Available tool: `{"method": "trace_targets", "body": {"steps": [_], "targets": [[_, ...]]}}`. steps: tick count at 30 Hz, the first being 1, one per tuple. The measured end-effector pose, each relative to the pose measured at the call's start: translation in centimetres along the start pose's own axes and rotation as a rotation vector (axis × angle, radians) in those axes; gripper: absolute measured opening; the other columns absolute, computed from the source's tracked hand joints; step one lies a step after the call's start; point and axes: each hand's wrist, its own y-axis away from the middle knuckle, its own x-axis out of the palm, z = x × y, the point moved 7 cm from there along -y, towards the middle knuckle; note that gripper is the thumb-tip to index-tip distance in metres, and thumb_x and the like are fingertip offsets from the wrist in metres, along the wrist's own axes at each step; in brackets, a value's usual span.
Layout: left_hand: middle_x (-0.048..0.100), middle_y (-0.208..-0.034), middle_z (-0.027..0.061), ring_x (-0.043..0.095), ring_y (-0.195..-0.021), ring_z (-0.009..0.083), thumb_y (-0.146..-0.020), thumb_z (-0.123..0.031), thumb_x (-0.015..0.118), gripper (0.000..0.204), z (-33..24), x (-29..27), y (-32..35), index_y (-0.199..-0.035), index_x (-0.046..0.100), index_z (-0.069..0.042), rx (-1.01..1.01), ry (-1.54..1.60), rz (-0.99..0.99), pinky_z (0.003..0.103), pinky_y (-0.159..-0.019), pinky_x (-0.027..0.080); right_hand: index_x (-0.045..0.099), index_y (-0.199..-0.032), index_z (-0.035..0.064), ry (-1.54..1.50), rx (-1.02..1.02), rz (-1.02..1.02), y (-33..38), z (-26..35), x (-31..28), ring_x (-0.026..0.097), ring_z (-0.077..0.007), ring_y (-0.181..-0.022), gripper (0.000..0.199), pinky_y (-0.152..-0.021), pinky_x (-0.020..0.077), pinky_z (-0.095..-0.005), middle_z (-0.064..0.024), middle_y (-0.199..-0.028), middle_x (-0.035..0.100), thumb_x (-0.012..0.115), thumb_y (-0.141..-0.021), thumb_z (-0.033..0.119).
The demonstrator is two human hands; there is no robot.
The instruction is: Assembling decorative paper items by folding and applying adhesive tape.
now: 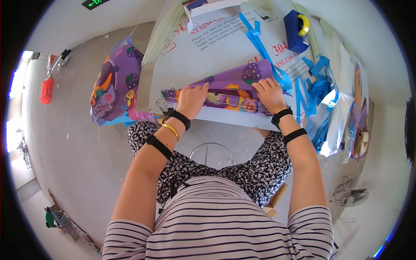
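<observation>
Item: purple sheet (229, 89), long axis lying left to right on the near table (225, 47) edge. I am pressing the left hand (190, 100) and right hand (269, 93) on it, fingers flat, gripping nothing. Blue ribbons (318, 84) lying right, nearer the right hand.

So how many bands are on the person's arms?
5. Left arm: a black wrist band, a gold bangle and a black forearm strap. Right arm: a black wrist band and a black forearm strap. None seem hidden.
</observation>
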Motion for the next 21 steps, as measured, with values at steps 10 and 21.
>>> {"method": "trace_targets", "body": {"steps": [10,21], "targets": [[0.067,-0.069,0.0052,0.065,-0.062,0.0274,-0.096,-0.023,0.064,0.011,1.2,0.7,-0.7,-0.097,0.073,-0.016,-0.035,0.104,-0.138,0.040,-0.064,0.052,0.066,-0.096,0.0120,-0.111,-0.030,-0.004,0.4,0.8,-0.8,0.060,-0.0228,-0.093,0.021,-0.082,0.0515,-0.0363,-0.0027,-0.093,0.058,0.073,-0.076,0.009],[0.068,-0.082,-0.0004,0.067,-0.071,0.0221,-0.094,-0.021,0.067,0.017,0.3,-0.4,0.4,-0.108,0.074,-0.017,0.022,0.085,-0.195,0.037,-0.070,0.053,0.062,-0.098,0.0124,-0.105,-0.012,0.095,1.7,0.8,1.4,0.060,-0.0223,-0.095,0.017,-0.082,0.0512,-0.0349,-0.0041,-0.096,0.057,0.064,-0.081,0.012]]}}
